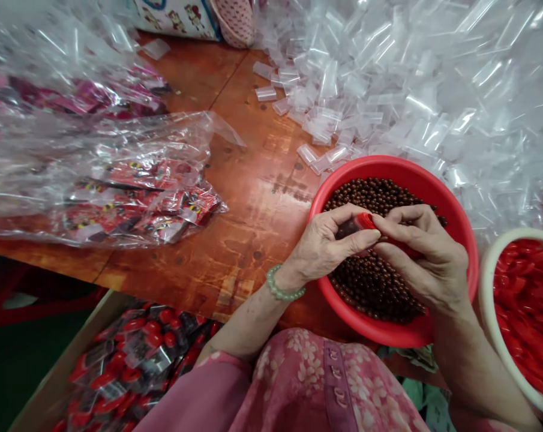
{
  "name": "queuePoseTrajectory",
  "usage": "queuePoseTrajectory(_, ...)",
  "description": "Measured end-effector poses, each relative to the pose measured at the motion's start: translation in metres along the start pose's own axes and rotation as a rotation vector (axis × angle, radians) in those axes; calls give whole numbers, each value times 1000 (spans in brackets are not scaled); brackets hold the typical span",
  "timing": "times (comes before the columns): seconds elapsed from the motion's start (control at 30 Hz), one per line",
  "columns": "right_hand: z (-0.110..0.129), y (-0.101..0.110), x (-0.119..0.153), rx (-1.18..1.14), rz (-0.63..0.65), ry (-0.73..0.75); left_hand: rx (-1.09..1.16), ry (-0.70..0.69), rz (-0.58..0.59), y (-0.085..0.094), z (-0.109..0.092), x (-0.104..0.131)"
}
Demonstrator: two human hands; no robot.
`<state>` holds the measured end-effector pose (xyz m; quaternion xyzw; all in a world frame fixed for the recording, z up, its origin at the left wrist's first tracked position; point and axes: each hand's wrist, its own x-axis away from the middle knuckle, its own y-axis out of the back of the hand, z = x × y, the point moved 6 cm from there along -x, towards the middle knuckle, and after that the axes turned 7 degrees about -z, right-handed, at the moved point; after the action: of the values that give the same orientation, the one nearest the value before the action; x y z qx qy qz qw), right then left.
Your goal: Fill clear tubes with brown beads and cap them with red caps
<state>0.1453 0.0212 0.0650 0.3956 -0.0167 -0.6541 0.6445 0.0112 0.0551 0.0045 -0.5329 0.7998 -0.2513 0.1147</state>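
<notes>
Between the thumb and fingers of my left hand (314, 246) is a small clear plastic tube (347, 228) with dark contents, a red cap (365, 221) at its right end. The closed fingertips of my right hand (431, 258) meet at that cap; some red shows beneath the fingers, too covered to make out. Both hands are over a red plastic bowl (468, 258) holding many small brown beads (374, 294).
Clear plastic tubes (415, 78) lie heaped across the wooden table (244, 180). A white bowl (487, 294) of red plastic pieces (523, 306) stands at right. Clear bags of red packets (131, 204) lie left. Below the edge, a box (59, 360) holds red-capped tubes (136, 354).
</notes>
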Motion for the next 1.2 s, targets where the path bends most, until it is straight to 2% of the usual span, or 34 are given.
queuePoseTrajectory(0.1, -5, 4, -2, -93, 57, -83, -47, -24, -30, 1, -3, 1)
queuePoseTrajectory(0.2, -17, 10, 0, -190, 68, -238, -57, -6, -32, 0, -2, 1)
queuePoseTrajectory(0.33, -31, 16, 3, -360, -14, -431, -18, -6, -53, -1, 1, 1)
queuePoseTrajectory(0.43, -33, 14, 2, -457, -124, -479, -25, -11, -77, 0, 2, 1)
queuePoseTrajectory(0.53, -29, 12, 2, -415, -238, -426, -89, -27, -71, -1, 2, 2)
queuePoseTrajectory(0.63, -19, 14, 2, -150, -317, -259, -172, -81, -54, -2, -1, 3)
queuePoseTrajectory(0.7, -10, 10, 0, 31, -239, -99, -223, -133, -40, -3, -3, 2)
queuePoseTrajectory(0.77, -1, 0, -1, 136, -78, 52, -250, -181, -41, -2, -5, 2)
queuePoseTrajectory(0.83, 5, -8, -2, 225, 67, 158, -254, -188, -43, 0, -4, 2)
queuePoseTrajectory(0.9, 8, -14, -1, 334, 153, 220, -247, -150, -22, 0, -1, 2)
queuePoseTrajectory(1.03, 10, -20, 0, 510, 188, 248, -214, -42, 22, -1, 5, 3)
queuePoseTrajectory(1.2, 9, -23, 2, 655, 143, 275, -156, 17, 56, -3, 6, 4)
